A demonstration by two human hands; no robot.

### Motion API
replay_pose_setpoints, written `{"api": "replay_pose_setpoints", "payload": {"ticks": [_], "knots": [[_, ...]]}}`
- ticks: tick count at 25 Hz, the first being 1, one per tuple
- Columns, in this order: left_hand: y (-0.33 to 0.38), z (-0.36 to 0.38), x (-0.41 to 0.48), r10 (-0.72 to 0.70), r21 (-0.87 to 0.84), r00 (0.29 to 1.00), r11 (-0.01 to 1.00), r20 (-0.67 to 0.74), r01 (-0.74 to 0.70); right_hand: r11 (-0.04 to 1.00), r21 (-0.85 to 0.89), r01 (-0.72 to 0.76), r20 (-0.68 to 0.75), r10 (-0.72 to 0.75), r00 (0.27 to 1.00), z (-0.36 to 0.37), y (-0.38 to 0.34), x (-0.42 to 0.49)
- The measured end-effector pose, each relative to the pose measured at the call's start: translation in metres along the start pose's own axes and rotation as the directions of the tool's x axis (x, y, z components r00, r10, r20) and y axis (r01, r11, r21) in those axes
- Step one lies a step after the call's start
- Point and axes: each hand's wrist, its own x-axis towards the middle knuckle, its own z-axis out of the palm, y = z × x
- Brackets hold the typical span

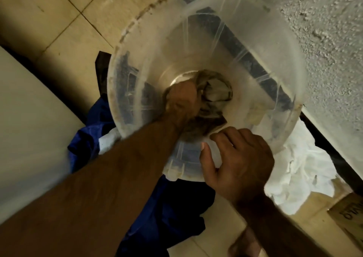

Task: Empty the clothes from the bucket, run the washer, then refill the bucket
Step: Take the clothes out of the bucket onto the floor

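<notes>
A translucent plastic bucket (245, 46) stands on the tiled floor, seen from above. At its bottom lies a crumpled brown-grey cloth (214, 93). My left hand (181, 99) reaches deep inside the bucket and grips that cloth. My right hand (235, 158) holds the near rim of the bucket, thumb outside and fingers curled over the edge. A dark blue garment (170, 207) lies on the floor under my arms, and a white cloth (300, 174) lies to the right of the bucket.
A pale flat panel (25, 129), perhaps the washer, fills the left side. A rough plastered wall (334, 40) rises on the right. A cardboard box (349, 209) sits at the lower right. Beige floor tiles (59, 17) stretch beyond the bucket.
</notes>
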Motion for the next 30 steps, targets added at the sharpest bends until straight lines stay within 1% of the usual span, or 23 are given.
{"api": "replay_pose_setpoints", "payload": {"ticks": [1,3,4,5,6,8,9,10,11,12,13,16,18,19,20,22,24,25,26,27,28,30], "knots": [[0.005,-0.008,-0.005,-0.028,-0.057,1.000,0.998,-0.012,0.027,1.000,0.004,-0.015,0.011,0.015,1.000,0.000,0.000,0.001],[0.020,-0.028,-0.028,-0.014,-0.123,0.998,0.992,-0.061,0.006,0.999,0.005,-0.049,0.027,0.049,0.998,-0.001,-0.002,0.001],[0.027,-0.039,-0.046,-0.022,-0.195,0.997,0.981,-0.069,0.009,0.997,-0.003,-0.077,0.037,0.077,0.996,-0.003,-0.004,0.002],[0.032,-0.048,-0.066,-0.044,-0.324,0.998,0.946,-0.052,0.025,0.992,-0.019,-0.122,0.062,0.123,0.990,-0.005,-0.007,0.004],[0.035,-0.058,-0.084,-0.089,-0.444,0.996,0.894,-0.025,0.069,0.982,-0.043,-0.182,0.102,0.186,0.977,-0.008,-0.010,0.007],[0.041,-0.077,-0.108,-0.184,-0.581,0.983,0.802,-0.022,0.137,0.952,-0.056,-0.301,0.231,0.306,0.924,-0.007,-0.018,0.017],[0.045,-0.088,-0.116,-0.241,-0.642,0.970,0.748,-0.024,0.170,0.936,0.002,-0.351,0.309,0.334,0.891,-0.009,-0.025,0.024],[0.048,-0.100,-0.121,-0.303,-0.705,0.953,0.677,-0.006,0.210,0.912,0.104,-0.397,0.382,0.332,0.863,-0.010,-0.032,0.030],[0.052,-0.113,-0.125,-0.341,-0.766,0.940,0.597,0.027,0.238,0.875,0.220,-0.432,0.423,0.313,0.850,-0.013,-0.039,0.034],[0.055,-0.125,-0.129,-0.352,-0.806,0.934,0.536,0.058,0.252,0.831,0.320,-0.455,0.423,0.304,0.854,-0.017,-0.045,0.038],[0.058,-0.135,-0.133,-0.339,-0.829,0.937,0.499,0.083,0.254,0.793,0.391,-0.468,0.393,0.316,0.864,-0.023,-0.050,0.040],[0.063,-0.152,-0.148,-0.311,-0.844,0.946,0.479,0.094,0.242,0.727,0.486,-0.485,0.291,0.389,0.874,-0.047,-0.058,0.038],[0.067,-0.157,-0.156,-0.364,-0.832,0.930,0.498,0.056,0.245,0.656,0.546,-0.520,0.264,0.455,0.851,-0.064,-0.063,0.034],[0.067,-0.158,-0.160,-0.410,-0.825,0.910,0.496,0.053,0.272,0.610,0.579,-0.541,0.267,0.485,0.833,-0.072,-0.066,0.033],[0.068,-0.161,-0.163,-0.465,-0.822,0.882,0.470,0.079,0.321,0.562,0.605,-0.563,0.285,0.507,0.813,-0.078,-0.069,0.032],[0.067,-0.164,-0.167,-0.528,-0.831,0.826,0.357,0.196,0.426,0.437,0.670,-0.599,0.346,0.530,0.774,-0.092,-0.076,0.032],[0.065,-0.167,-0.174,-0.527,-0.849,0.805,0.263,0.272,0.459,0.227,0.750,-0.621,0.430,0.546,0.719,-0.105,-0.084,0.033],[0.063,-0.168,-0.178,-0.525,-0.855,0.808,0.258,0.267,0.450,0.113,0.763,-0.636,0.479,0.561,0.675,-0.111,-0.088,0.033],[0.060,-0.172,-0.183,-0.524,-0.860,0.819,0.282,0.234,0.426,0.013,0.764,-0.645,0.524,0.570,0.633,-0.117,-0.092,0.032],[0.057,-0.176,-0.190,-0.521,-0.859,0.833,0.326,0.185,0.395,-0.067,0.760,-0.647,0.559,0.576,0.597,-0.124,-0.096,0.029],[0.055,-0.181,-0.197,-0.514,-0.851,0.845,0.373,0.143,0.371,-0.132,0.758,-0.638,0.580,0.583,0.569,-0.129,-0.100,0.026],[0.049,-0.192,-0.216,-0.479,-0.831,0.874,0.454,0.074,0.320,-0.223,0.753,-0.619,0.609,0.593,0.527,-0.138,-0.112,0.018]]}}
